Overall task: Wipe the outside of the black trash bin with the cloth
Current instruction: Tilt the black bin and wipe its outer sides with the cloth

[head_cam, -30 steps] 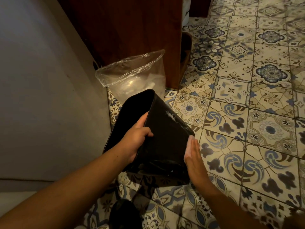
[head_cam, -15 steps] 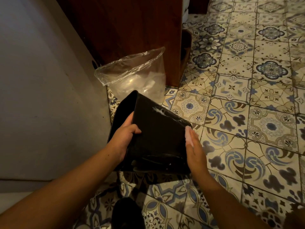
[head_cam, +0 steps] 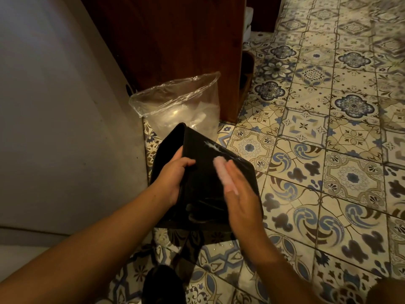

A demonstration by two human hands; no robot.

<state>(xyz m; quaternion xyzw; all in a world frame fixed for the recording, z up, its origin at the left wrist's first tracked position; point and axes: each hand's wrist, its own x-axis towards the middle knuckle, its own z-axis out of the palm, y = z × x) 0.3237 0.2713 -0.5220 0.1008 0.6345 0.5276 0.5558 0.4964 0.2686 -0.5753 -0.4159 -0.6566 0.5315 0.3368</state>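
Since the earlier frames, the right hand (head_cam: pixel 238 194) has been slid from the right edge of the black trash bin (head_cam: pixel 203 172) onto its upturned side, and the bin has been turned a little so that this side faces up more squarely. The right hand is laid flat, fingers straight and together, pressing a pale cloth (head_cam: pixel 223 174) against the plastic; the cloth shows only as a blurred strip under the fingertips, so its fold cannot be told. The left hand (head_cam: pixel 173 176) is clamped on the bin's rim, thumb on the outside and fingers apparently hooked inside the mouth.

The bin is held tilted above the tiled floor (head_cam: pixel 328 172), mouth toward the wall. It is judged light, since one hand carries it, and stiff and smooth, so slippery where wet; the rim is the sound place to hold it. White streaks (head_cam: pixel 210 145) are left near the upper edge, not yet wiped.

Beyond it, a clear plastic bag (head_cam: pixel 179 106) stands against a wooden cabinet (head_cam: pixel 175 40).
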